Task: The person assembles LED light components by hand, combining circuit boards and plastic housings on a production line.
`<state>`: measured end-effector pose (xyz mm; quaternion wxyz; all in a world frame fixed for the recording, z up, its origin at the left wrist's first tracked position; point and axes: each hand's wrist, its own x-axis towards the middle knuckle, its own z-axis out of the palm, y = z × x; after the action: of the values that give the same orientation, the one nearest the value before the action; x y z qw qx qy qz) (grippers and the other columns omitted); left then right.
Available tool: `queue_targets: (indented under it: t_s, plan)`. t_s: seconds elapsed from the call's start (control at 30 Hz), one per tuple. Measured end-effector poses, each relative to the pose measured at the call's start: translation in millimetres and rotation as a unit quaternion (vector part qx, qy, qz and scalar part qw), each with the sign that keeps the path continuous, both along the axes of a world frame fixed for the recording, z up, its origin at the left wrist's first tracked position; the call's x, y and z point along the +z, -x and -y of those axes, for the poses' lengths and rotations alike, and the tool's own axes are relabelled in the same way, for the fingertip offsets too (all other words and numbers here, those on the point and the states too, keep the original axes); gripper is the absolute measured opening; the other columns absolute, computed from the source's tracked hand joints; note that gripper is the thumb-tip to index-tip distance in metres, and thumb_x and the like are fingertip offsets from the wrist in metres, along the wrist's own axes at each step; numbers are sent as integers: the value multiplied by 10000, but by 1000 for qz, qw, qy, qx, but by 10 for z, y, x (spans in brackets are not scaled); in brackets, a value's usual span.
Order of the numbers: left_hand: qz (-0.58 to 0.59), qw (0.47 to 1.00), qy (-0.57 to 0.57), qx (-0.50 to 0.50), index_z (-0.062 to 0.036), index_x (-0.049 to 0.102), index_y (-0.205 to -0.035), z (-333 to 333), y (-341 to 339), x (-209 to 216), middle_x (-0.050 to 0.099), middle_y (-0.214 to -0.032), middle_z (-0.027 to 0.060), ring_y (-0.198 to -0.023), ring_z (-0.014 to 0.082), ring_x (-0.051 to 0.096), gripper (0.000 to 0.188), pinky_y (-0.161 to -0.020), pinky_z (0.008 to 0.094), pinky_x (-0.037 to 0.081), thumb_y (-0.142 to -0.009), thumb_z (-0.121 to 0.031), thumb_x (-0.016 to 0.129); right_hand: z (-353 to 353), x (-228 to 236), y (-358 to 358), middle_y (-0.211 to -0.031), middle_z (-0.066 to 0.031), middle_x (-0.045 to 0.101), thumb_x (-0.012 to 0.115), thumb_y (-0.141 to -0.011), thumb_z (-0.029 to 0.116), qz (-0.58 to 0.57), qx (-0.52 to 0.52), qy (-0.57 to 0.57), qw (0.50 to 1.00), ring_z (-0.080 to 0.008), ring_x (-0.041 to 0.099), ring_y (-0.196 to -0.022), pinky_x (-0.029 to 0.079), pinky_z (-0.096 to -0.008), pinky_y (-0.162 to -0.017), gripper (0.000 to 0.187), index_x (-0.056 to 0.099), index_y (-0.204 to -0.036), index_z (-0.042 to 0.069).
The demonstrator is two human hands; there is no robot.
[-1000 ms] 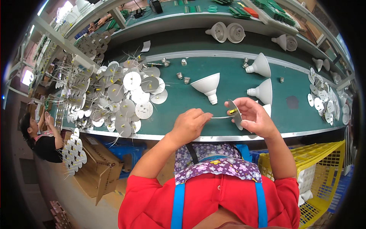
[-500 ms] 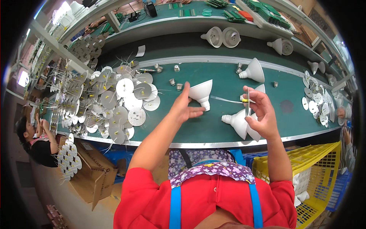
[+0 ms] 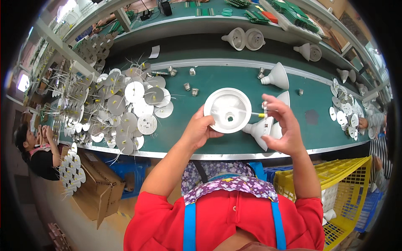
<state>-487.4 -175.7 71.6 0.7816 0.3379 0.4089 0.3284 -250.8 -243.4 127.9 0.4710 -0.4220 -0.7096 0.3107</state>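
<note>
My left hand (image 3: pixel 200 130) grips a white cone-shaped lamp housing (image 3: pixel 218 103) by its side, its wide mouth tipped up and a small hole showing at the bottom. In my right hand (image 3: pixel 288 129), a thin round disc (image 3: pixel 266 110) is pinched edge-on between thumb and fingers. From the disc's yellow connector (image 3: pixel 261 115) pale wires reach into the housing's mouth. Beneath the right hand lie more white housings (image 3: pixel 256 130), partly hidden, and another housing (image 3: pixel 277 76) rests beyond them. Small metal screw caps (image 3: pixel 194 92) stand about the green bench.
A big heap of wired discs (image 3: pixel 135 93) covers the bench's left side. A smaller disc pile (image 3: pixel 344 113) lies far right, near another person's hand (image 3: pixel 362 122). Lamp housings (image 3: pixel 254 39) sit on the shelf behind. Below are a yellow crate (image 3: pixel 363 180) and a cardboard box (image 3: pixel 93 184).
The left hand has turned the housing from side-on to mouth up and moved it right, toward the disc. The wires now run into its mouth. The right hand has moved slightly left.
</note>
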Motion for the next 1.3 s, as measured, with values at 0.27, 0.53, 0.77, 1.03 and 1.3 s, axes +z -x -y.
queue_targets:
  t_s: [0.27, 0.53, 0.77, 1.03, 1.3]
  plan:
    - [40, 996, -74, -7, -25, 224, -1380, 346, 85, 284, 458, -1235, 149, -1073, 245, 557, 704, -680, 353, 596, -712, 31, 436, 96, 324, 122, -1251, -151, 481, 766, -565, 133, 338, 42, -44, 939, -356, 468, -1107, 392, -426, -942, 623, 497, -1125, 80]
    - [11, 981, -195, -20, 12, 183, -1403, 455, 86, 242, 388, -1317, 127, -1215, 190, 412, 684, -956, 307, 408, -768, 41, 436, 180, 488, 218, -1221, -153, 486, 767, -579, 154, 382, 76, -19, 921, -354, 480, -1071, 430, -419, -885, 601, 509, -1113, 56]
    - [2, 975, -221, -22, 9, 192, -1405, 499, 79, 208, 374, -1337, 130, -1251, 192, 376, 682, -1032, 321, 316, -768, 57, 431, 156, 496, 228, -1205, -162, 490, 768, -588, 163, 381, 90, -10, 920, -354, 484, -1060, 432, -417, -874, 597, 507, -1113, 50]
    - [-28, 960, -278, -17, -27, 261, -1387, 567, -3, 99, 462, -1259, 155, -1082, 185, 525, 654, -880, 286, 442, -764, 28, 450, 8, 438, 305, -1200, -174, 491, 768, -595, 163, 393, 47, -43, 917, -359, 484, -1068, 419, -419, -905, 583, 505, -1103, 50]
    - [-2, 976, -210, -55, -3, 213, -1401, 564, 14, 164, 398, -1309, 124, -1221, 184, 407, 670, -1009, 310, 341, -767, 63, 419, 12, 379, 357, -1224, -159, 475, 764, -593, 152, 407, 30, -58, 911, -356, 482, -1070, 421, -424, -909, 576, 508, -1102, 68]
